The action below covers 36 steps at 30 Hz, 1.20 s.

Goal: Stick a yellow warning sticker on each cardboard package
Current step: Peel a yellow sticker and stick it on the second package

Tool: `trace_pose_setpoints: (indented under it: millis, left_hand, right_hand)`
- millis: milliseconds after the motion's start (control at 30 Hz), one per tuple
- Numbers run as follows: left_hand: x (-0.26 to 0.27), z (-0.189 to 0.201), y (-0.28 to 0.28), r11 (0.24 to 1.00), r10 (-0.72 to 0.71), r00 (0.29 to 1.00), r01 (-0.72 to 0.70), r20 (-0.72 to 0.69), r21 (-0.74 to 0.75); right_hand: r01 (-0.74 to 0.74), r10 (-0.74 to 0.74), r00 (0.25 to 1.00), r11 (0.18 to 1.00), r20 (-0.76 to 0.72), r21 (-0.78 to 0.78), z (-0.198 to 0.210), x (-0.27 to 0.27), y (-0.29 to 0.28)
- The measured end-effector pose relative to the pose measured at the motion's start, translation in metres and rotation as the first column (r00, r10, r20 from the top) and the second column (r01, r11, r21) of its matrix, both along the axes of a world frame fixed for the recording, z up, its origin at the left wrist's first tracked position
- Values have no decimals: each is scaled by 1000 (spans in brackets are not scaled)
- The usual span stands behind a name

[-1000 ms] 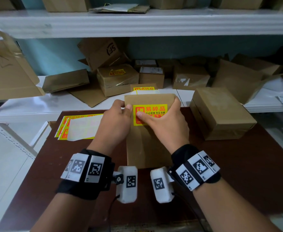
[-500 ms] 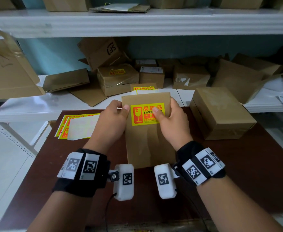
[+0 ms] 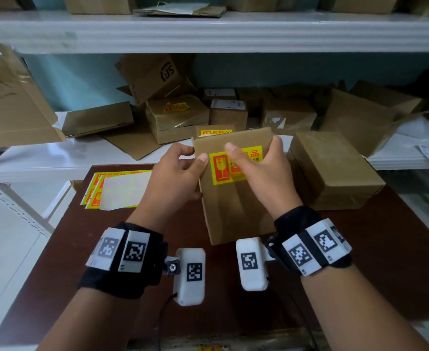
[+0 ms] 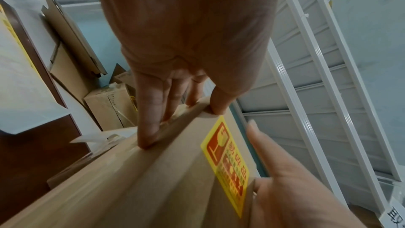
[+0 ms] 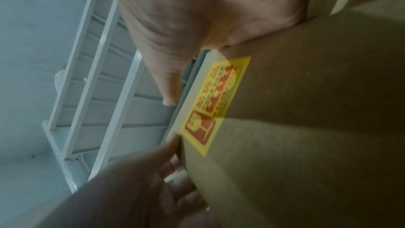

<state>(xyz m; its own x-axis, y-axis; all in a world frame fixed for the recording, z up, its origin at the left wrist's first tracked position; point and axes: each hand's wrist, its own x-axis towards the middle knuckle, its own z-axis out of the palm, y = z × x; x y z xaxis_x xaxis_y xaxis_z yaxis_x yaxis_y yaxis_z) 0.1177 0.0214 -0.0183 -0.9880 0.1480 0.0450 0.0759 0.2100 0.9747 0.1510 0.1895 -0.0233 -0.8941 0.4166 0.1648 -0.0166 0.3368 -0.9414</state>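
A flat cardboard package is held tilted above the dark table, between both hands. A yellow warning sticker with a red glass symbol sits on its upper face. My left hand grips the package's upper left edge, thumb on the front and fingers behind. My right hand grips the upper right edge, its thumb lying across the sticker. The left wrist view shows fingers curled over the package beside the sticker. The right wrist view shows the sticker on the package.
A larger brown box stands on the table at the right. Yellow sticker sheets lie at the table's back left. The white shelf behind holds several boxes, one with a sticker. A small stickered box stands just behind the package.
The package has risen off the table and turned slightly. My right hand went from pressing along the sticker to gripping the right edge. The left hand stayed on the left edge.
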Motion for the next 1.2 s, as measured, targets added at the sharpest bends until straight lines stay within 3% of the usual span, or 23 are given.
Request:
trace_pose_setpoints:
  millis: [133, 267, 600, 1000, 1200]
  left_hand:
    - [4, 0, 4, 998, -43, 998, 45, -36, 53]
    - [2, 0, 0, 993, -72, 996, 77, -56, 94]
    - [-2, -4, -6, 999, -46, 995, 44, -86, -24]
    - [-10, -10, -8, 1000, -13, 987, 13, -159, -3]
    - [-7, -11, -4, 1000, -11, 978, 9, -206, -11]
  right_hand:
    - [146, -157, 987, 968, 38, 203, 2, -1, -1]
    - [146, -151, 988, 979, 25, 139, -1, -2, 3]
    - [107, -100, 987, 993, -129, 49, -17, -9, 17]
    - [9, -12, 996, 999, -85, -38, -13, -6, 5]
    - [104, -97, 994, 984, -50, 146, -12, -6, 1]
